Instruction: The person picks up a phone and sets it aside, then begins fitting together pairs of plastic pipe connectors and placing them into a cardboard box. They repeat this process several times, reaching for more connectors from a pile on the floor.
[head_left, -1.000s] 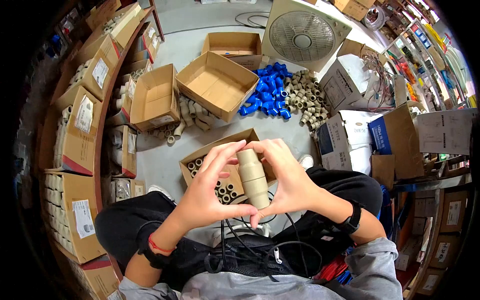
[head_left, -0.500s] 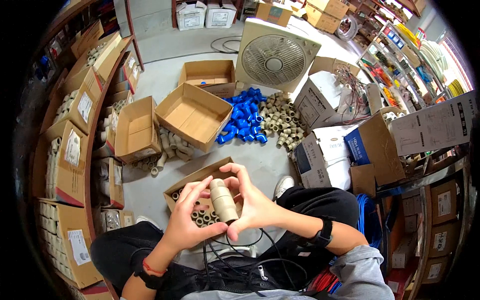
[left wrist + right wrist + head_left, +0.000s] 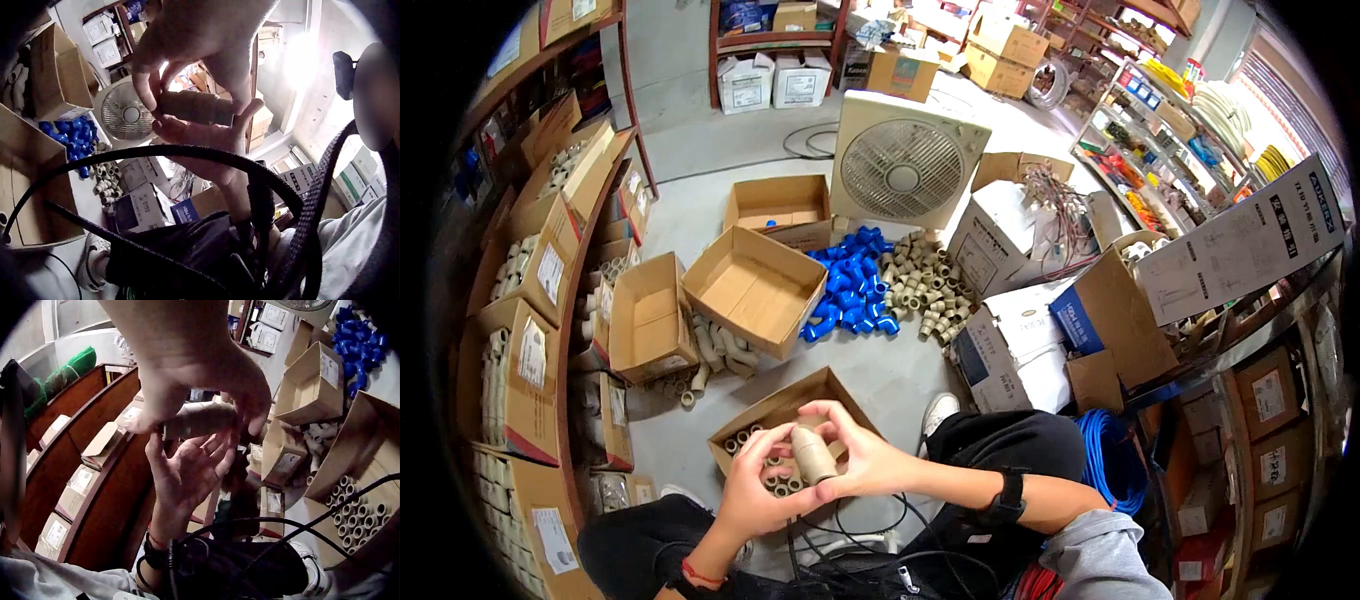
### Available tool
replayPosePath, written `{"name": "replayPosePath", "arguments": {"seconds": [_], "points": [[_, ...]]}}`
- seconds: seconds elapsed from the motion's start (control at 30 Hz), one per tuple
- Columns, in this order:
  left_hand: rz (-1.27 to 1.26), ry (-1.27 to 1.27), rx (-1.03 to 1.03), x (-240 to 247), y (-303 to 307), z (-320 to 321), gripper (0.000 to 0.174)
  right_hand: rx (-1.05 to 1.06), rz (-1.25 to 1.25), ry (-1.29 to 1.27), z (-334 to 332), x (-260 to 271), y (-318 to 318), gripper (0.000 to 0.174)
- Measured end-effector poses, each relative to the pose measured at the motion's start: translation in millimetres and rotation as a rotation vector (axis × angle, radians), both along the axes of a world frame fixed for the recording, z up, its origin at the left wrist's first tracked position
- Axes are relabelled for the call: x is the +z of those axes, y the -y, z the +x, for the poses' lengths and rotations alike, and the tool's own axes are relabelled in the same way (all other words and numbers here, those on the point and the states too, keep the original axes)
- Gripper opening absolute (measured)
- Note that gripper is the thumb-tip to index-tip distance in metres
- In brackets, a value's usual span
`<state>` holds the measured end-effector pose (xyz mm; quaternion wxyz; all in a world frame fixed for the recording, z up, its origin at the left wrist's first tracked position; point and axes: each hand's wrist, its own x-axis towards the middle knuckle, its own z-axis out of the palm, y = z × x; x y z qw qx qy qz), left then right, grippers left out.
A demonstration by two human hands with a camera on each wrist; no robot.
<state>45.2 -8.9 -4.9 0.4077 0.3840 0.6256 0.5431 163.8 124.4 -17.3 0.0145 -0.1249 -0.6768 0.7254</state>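
Both hands hold one beige plastic pipe fitting [image 3: 812, 455], a stepped cylinder with narrower ends, tilted between them. My left hand [image 3: 755, 490] grips it from the left with bent fingers and thumb; my right hand [image 3: 865, 462] does so from the right. In the left wrist view the fitting [image 3: 197, 107] spans between fingertips and thumbs. The right wrist view shows the fitting [image 3: 200, 420] under the right hand [image 3: 187, 369], above the upturned left palm [image 3: 187, 475]. Below the hands stands an open carton [image 3: 775, 405] with several short beige fittings [image 3: 780, 487] standing inside.
Black cables [image 3: 830, 535] hang near the lap. Blue elbows [image 3: 850, 285] and beige fittings [image 3: 925, 275] lie heaped on the floor, beside open cartons [image 3: 750, 285] and a box fan [image 3: 905, 165]. Shelving with boxed fittings [image 3: 525, 350] runs along the left; more boxes [image 3: 1025, 345] stand right.
The head view has tilted up and turned right, so the floor scene appears lower and further left. Both hands keep hold of the fitting, which now appears shorter and seen more from one end.
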Motion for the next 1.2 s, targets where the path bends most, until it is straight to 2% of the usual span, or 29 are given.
{"name": "replayPosePath", "arguments": {"seconds": [0.1, 0.2, 0.5, 0.57, 0.6, 0.7, 0.77, 0.83, 0.87, 0.9, 0.97, 1.03, 1.1, 1.13, 1.2], "points": [[0.005, 0.113, 0.026, -3, 2, -4, 0.07, 0.033, 0.07, 0.065, 0, 7, 0, 0.086], [0.024, 0.382, 0.044, -5, 6, -10, 0.073, 0.069, -0.03, 0.031, -3, 23, 0, 0.074], [0.068, 0.462, 0.035, -1, 16, -12, 0.073, 0.092, -0.132, 0.063, -7, 18, 3, 0.071], [0.015, 0.399, 0.067, 6, 15, -9, 0.081, 0.077, -0.152, -0.005, -8, 10, 3, 0.07], [0.14, 0.353, 0.041, -6, 16, -12, 0.062, 0.063, -0.141, 0.008, -8, 11, 4, 0.07], [0.147, 0.285, 0.046, -21, 15, -13, 0.062, 0.032, -0.214, -0.074, -9, 14, 7, 0.071], [0.175, 0.356, 0.065, -16, 14, -8, 0.06, 0.001, -0.3, -0.133, -10, 8, 9, 0.071], [0.16, 0.341, 0.069, -20, 15, -9, 0.056, 0.004, -0.194, -0.098, -11, 9, 7, 0.067], [0.216, 0.262, 0.084, -18, 15, -6, 0.053, -0.082, -0.164, -0.184, -13, 0, 11, 0.062], [0.217, 0.232, 0.09, -26, 15, -6, 0.053, -0.086, -0.215, -0.192, -14, -3, 11, 0.061], [0.191, 0.289, 0.11, -28, 16, -4, 0.043, -0.121, -0.24, -0.183, -15, -14, 9, 0.056], [0.218, 0.194, 0.134, -42, 13, -7, 0.032, -0.139, -0.184, -0.201, -17, -18, 8, 0.05], [0.182, 0.154, 0.053, -36, 15, -8, 0.023, -0.163, -0.195, -0.199, -17, -13, 9, 0.045], [0.195, 0.194, 0.088, -24, 13, -3, 0.017, -0.166, -0.19, -0.194, -16, -11, 10, 0.046], [0.156, 0.229, 0.087, -24, 14, -4, 0.017, -0.169, -0.171, -0.189, -18, -11, 10, 0.046]]}}
